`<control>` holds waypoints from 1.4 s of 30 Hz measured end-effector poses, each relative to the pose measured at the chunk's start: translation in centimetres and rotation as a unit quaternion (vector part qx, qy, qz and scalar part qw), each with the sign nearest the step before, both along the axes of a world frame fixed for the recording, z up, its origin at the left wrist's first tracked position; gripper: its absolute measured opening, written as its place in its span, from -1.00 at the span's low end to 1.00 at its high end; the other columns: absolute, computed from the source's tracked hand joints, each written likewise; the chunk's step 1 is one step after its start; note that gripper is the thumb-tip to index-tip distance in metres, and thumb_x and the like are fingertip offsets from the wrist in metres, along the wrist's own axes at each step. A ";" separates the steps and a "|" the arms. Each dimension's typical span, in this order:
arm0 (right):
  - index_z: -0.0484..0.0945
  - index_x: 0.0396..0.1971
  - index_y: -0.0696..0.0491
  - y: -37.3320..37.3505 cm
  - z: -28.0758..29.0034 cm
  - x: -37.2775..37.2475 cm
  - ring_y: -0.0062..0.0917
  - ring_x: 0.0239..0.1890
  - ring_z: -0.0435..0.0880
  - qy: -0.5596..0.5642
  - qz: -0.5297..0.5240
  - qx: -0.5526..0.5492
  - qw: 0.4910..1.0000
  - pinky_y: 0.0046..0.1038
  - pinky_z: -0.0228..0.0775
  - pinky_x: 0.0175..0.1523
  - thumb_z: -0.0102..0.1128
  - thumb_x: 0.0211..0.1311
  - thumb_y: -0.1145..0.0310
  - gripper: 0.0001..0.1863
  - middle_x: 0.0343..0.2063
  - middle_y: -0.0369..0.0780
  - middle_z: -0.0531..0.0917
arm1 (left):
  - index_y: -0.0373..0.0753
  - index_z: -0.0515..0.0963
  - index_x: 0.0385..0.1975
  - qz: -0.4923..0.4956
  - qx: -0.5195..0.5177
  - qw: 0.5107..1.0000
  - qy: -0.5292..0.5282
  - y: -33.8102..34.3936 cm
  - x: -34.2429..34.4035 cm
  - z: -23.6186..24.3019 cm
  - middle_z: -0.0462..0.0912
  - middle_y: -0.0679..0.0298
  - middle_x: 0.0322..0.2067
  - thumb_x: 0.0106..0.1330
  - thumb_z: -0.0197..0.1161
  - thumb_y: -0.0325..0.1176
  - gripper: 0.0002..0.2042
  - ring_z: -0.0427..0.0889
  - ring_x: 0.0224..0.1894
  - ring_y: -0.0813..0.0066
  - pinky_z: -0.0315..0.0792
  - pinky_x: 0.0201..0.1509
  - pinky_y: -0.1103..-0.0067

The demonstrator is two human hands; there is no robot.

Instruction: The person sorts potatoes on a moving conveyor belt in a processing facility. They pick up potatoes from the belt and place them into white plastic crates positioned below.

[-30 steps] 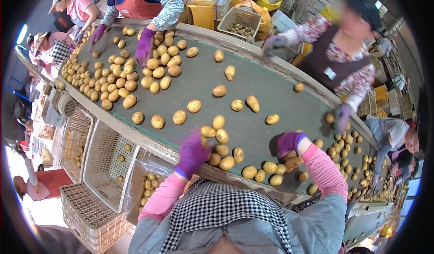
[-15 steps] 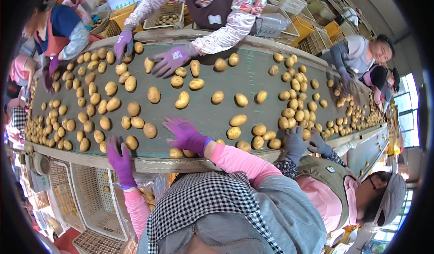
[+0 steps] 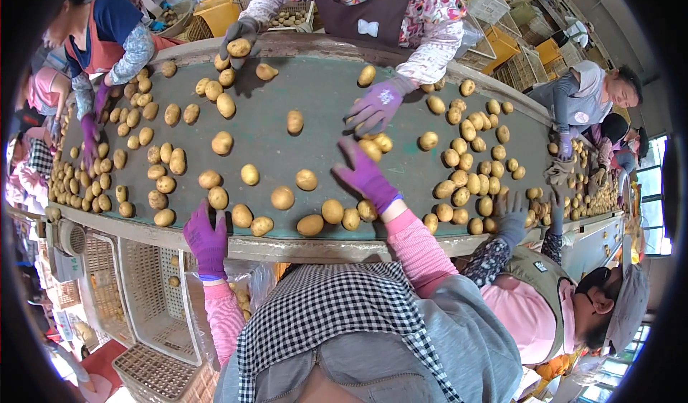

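Loose potatoes [image 3: 282,198] lie scattered over a dark green conveyor belt [image 3: 287,159]. At the belt's near edge my left hand [image 3: 206,244], in a purple glove, has its fingers apart and holds nothing. Its fingertips are just below a potato [image 3: 218,199]. Farther out over the belt, my right hand [image 3: 367,176] is open with fingers spread. Just beyond it is a pair of potatoes [image 3: 370,150], close to its fingertips; whether they touch cannot be told. Several more potatoes [image 3: 332,211] lie in a row nearer to me.
Across the belt, a co-worker's gloved hand [image 3: 380,105] reaches close to my right hand; their other hand [image 3: 240,41] holds a potato. To my right another worker's grey gloves [image 3: 512,219] are at the belt. Plastic crates [image 3: 154,288] stand below the wooden edge [image 3: 315,250] at left.
My right hand has moved right and farther across the belt. My left hand has shifted slightly right. The opposite co-worker has picked up a potato and moved the other hand right. The potatoes' arrangement differs.
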State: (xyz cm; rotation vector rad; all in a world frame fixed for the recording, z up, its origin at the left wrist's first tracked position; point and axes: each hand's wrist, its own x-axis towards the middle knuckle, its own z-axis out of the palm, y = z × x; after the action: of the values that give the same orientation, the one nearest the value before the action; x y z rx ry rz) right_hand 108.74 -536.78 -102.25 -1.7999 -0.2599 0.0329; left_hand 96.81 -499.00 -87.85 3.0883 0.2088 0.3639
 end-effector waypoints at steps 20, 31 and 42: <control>0.51 0.28 0.18 -4.2 8.8 -2.4 -0.04 0.39 0.48 -0.106 -0.124 -0.142 0.976 -0.15 0.31 0.46 0.26 0.36 0.38 -0.49 0.37 0.09 0.47 | -0.35 0.46 0.31 -0.047 -0.305 0.943 -0.123 -5.3 1.2 0.2 0.57 -0.04 0.21 0.39 0.27 -0.40 -0.51 0.56 0.26 0.01 0.42 0.37 0.25; 0.54 0.22 0.13 5.0 15.0 -8.1 -0.02 0.39 0.48 -0.079 0.146 -0.074 0.983 -0.15 0.32 0.46 0.32 0.20 0.40 -0.46 0.35 0.05 0.49 | -0.33 0.49 0.26 0.168 -0.208 0.915 -0.301 34.2 6.5 4.9 0.57 0.18 0.14 0.53 0.25 -0.28 -0.60 0.55 0.17 0.35 0.47 0.26 0.45; 0.46 0.33 0.02 7.7 12.7 -5.2 -0.02 0.40 0.44 -0.087 0.228 -0.077 0.967 -0.12 0.38 0.40 0.40 0.16 0.35 -0.32 0.39 0.00 0.43 | -0.12 0.40 0.47 0.044 -0.557 0.821 0.116 12.6 13.9 11.6 0.57 0.37 0.17 0.51 0.18 -0.16 -0.45 0.52 0.04 0.58 0.45 0.14 0.61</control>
State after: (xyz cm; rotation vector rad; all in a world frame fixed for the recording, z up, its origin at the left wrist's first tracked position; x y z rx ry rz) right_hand 103.50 -529.04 -89.56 -1.8646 -0.8137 0.2273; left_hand 110.72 -486.44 -76.28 1.9354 0.3900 -0.1312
